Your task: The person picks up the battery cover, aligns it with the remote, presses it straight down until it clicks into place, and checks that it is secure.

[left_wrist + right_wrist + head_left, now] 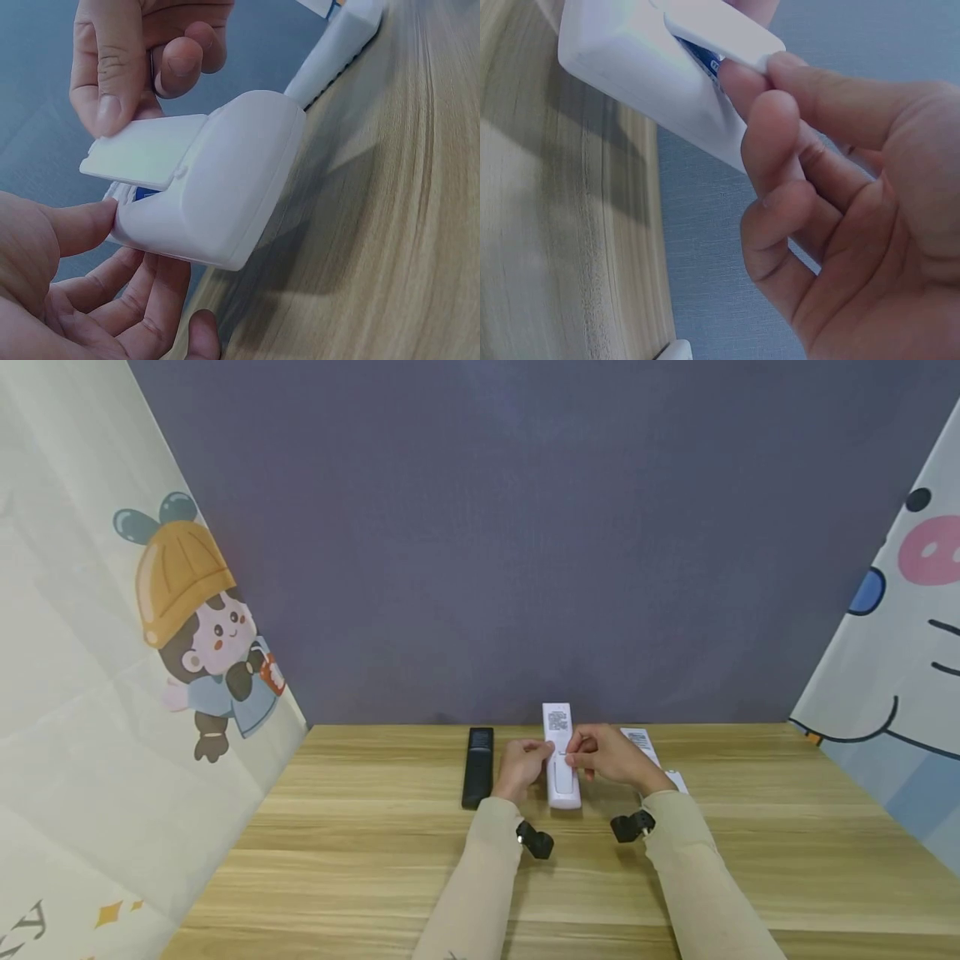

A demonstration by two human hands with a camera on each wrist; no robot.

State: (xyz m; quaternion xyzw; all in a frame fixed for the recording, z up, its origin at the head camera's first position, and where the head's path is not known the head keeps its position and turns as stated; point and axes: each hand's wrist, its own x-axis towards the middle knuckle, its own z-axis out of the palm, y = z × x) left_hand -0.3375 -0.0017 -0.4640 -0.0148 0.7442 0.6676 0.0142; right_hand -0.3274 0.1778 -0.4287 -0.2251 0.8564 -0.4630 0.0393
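A white remote control (557, 718) is held back side up above the wooden table, a printed label near its far end. My left hand (519, 766) grips its left side, thumb on the back and fingers beneath, as the left wrist view shows. Between thumb and index finger, my right hand (611, 754) pinches the free end of the battery cover (146, 152). The cover is tilted up, its other end still against the remote's near part. Under it, a blue battery (147, 193) shows in the compartment; the rest of the compartment is hidden.
A black remote (478, 768) lies on the table (360, 860) left of my left hand. Another white remote (639, 740) lies to the right, partly covered by my right hand and wrist, with a small white piece (677, 780) beside it. A grey wall (480, 543) stands behind the table.
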